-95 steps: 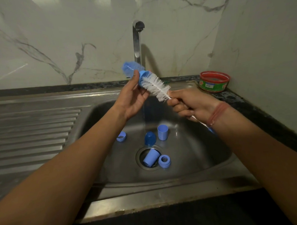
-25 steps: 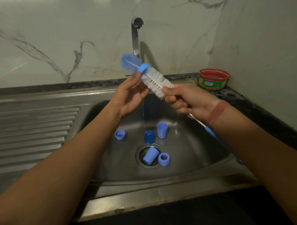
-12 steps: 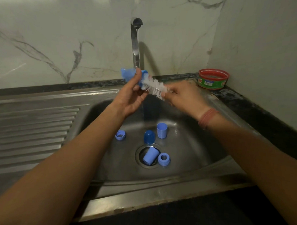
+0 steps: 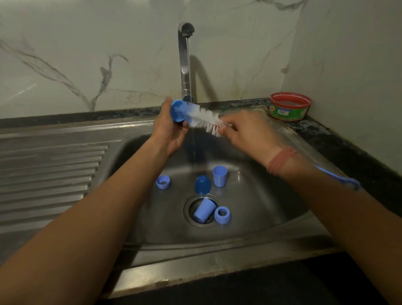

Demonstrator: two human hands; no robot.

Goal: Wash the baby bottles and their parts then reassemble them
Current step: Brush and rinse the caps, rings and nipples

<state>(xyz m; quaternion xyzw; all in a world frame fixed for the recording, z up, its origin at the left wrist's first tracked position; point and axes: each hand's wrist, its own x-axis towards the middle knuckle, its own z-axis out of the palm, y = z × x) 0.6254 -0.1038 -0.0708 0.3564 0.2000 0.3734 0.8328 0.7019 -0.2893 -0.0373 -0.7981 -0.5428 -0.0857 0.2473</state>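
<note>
The bottle (image 4: 178, 111) is held up over the sink (image 4: 256, 219), just in front of the tap (image 4: 184, 61) and at the height of the sink's back edge, its round blue end turned toward the camera. The left hand (image 4: 171, 133) grips it from below, fingers curled round its body with a fingertip showing above its top edge. The white bristles of the brush (image 4: 205, 121) stick out of the bottle's right side and slant down to the right. The right hand (image 4: 245, 133) holds the brush at the near end of the bristles, fingers curled about the stem; the blue handle passes under the wrist and its looped end (image 4: 351, 183) shows beyond the right forearm. A reddish band (image 4: 280, 160) circles the right wrist.

A thin stream of water (image 4: 189, 67) falls from the tap, behind the bristles, into the basin. On the basin floor lie five blue parts: a ring (image 4: 163, 182) to the left, a dome cap (image 4: 202, 184) in the middle, an upright cup (image 4: 220, 176) just beside it, a second cup (image 4: 204, 213) tipped over in the drain (image 4: 189, 209), and a collar (image 4: 222, 214) touching that cup's right side.

A ribbed draining board (image 4: 46, 173) lies to the left. On the dark worktop (image 4: 321, 133) in the right corner, against the wall, stands a red-rimmed tub (image 4: 289, 109).
</note>
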